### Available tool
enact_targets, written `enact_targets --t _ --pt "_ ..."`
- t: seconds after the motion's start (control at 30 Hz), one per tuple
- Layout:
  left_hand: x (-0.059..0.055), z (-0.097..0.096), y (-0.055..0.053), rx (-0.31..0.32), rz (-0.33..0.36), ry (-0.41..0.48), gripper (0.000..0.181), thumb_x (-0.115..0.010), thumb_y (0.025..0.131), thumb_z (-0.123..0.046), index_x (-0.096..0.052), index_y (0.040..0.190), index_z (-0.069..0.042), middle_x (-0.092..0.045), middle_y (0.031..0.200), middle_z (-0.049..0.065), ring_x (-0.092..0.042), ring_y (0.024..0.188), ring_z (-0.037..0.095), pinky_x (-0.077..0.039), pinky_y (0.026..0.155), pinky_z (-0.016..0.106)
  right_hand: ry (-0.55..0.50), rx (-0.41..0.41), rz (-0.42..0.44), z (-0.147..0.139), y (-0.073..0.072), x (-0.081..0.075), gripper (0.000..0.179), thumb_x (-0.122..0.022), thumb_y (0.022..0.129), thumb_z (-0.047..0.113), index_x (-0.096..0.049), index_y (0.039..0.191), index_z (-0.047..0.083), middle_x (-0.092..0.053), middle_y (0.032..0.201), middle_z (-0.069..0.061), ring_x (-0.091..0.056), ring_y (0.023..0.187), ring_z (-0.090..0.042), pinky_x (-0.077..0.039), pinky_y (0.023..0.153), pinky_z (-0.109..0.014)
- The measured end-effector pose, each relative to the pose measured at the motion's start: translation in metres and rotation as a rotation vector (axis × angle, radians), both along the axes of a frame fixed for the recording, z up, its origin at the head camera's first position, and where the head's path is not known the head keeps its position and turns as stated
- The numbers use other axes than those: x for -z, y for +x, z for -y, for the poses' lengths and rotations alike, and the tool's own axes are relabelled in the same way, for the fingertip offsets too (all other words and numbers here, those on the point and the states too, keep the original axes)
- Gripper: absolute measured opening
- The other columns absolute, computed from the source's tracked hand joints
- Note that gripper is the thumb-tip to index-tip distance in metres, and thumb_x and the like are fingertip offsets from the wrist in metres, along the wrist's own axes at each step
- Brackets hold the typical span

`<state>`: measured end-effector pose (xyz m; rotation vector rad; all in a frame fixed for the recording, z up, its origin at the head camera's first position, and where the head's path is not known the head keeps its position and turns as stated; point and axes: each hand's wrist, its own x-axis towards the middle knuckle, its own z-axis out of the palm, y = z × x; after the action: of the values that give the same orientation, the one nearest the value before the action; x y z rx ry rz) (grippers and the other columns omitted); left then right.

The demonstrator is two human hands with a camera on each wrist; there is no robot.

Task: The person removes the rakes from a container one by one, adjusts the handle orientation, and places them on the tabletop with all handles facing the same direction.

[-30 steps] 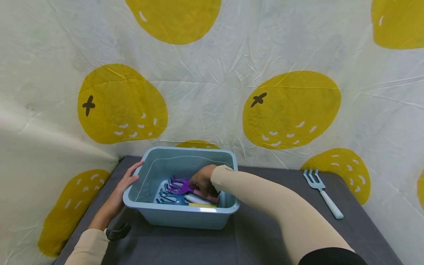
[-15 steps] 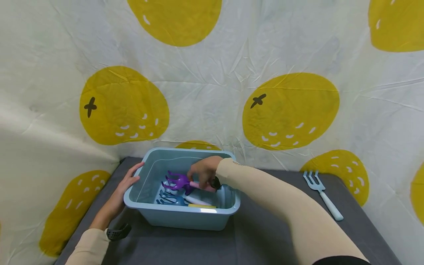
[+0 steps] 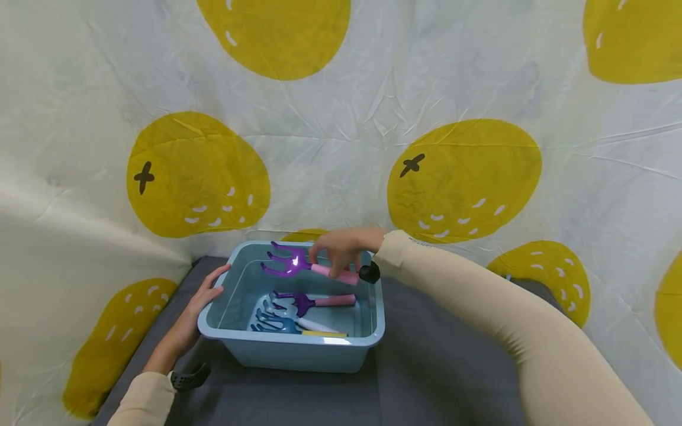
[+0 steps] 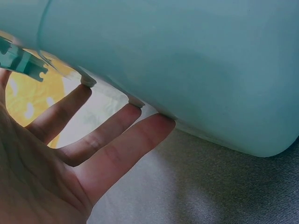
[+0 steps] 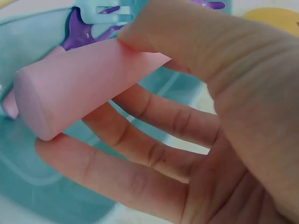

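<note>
In the head view my right hand holds a purple garden hand rake by its pink handle, above the inside of a blue tub. The right wrist view shows the thumb over the pink handle and the fingers beneath it. Against the tub's left side rests my left hand; in the left wrist view its straight fingers touch the outer wall. On the tub floor lie a second purple hand rake with a pink handle, a white-handled rake and a dark blue rake with a yellow handle.
The tub stands on a table with a dark grey cloth. Behind hangs a white curtain printed with yellow fruit. My right sleeve hides most of the pale blue fork lying at the table's right.
My right hand has lifted one purple hand rake from the tub floor up to the rim's height, uncovering a second purple one below. My left hand stays at the tub's left side.
</note>
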<state>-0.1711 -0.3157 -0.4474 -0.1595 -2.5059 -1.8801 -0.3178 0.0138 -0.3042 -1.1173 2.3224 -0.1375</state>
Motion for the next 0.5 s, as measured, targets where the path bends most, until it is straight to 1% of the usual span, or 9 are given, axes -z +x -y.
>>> enact_targets --t 0.1,0.17,0.27,0.4,0.5 --pt "0.001 -0.001 0.000 -0.002 -0.001 0.000 0.060 -0.035 0.109 -0.044 -0.015 0.164 -0.033 -0.002 0.170 0.010 -0.023 0.142 0.047 -0.027 0.110 0.075 -0.025 0.006 0.005 -0.015 0.001 -0.014 0.050 -0.076 0.092 0.014 -0.058 0.138 0.022 -0.065 0.103 -0.010 -0.072 0.078 -0.027 -0.062 0.063 -0.043" --pt "0.002 -0.002 0.000 -0.001 -0.002 0.002 0.059 -0.035 0.109 -0.043 -0.015 0.164 -0.033 -0.002 0.170 0.011 -0.024 0.141 0.047 -0.027 0.110 0.075 -0.039 0.001 0.001 -0.026 -0.001 -0.021 0.049 -0.076 0.093 0.015 -0.057 0.138 0.021 -0.066 0.102 -0.011 -0.072 0.073 -0.027 -0.062 0.062 -0.044" --pt "0.002 -0.002 0.000 -0.003 0.000 0.004 0.059 -0.035 0.109 -0.044 -0.015 0.164 -0.033 -0.002 0.170 0.010 -0.024 0.141 0.047 -0.029 0.110 0.074 -0.068 -0.014 0.010 -0.044 -0.003 -0.031 0.050 -0.075 0.093 0.014 -0.057 0.138 0.019 -0.066 0.100 -0.013 -0.071 0.072 -0.024 -0.061 0.060 -0.044" --pt "0.001 -0.004 0.000 -0.008 0.001 0.002 0.059 -0.034 0.109 -0.044 -0.015 0.164 -0.033 -0.002 0.169 0.011 -0.025 0.140 0.046 -0.031 0.110 0.073 -0.105 0.002 0.011 -0.069 -0.006 -0.037 0.050 -0.074 0.093 0.013 -0.057 0.139 0.017 -0.068 0.097 -0.012 -0.071 0.070 -0.022 -0.061 0.058 -0.043" --pt "0.000 -0.005 0.000 -0.009 -0.003 -0.002 0.059 -0.034 0.109 -0.044 -0.015 0.164 -0.033 -0.003 0.169 0.011 -0.026 0.140 0.046 -0.032 0.110 0.071 -0.129 0.040 0.020 -0.087 -0.008 -0.040 0.051 -0.074 0.093 0.012 -0.057 0.141 0.017 -0.068 0.097 -0.012 -0.072 0.071 -0.023 -0.061 0.057 -0.041"
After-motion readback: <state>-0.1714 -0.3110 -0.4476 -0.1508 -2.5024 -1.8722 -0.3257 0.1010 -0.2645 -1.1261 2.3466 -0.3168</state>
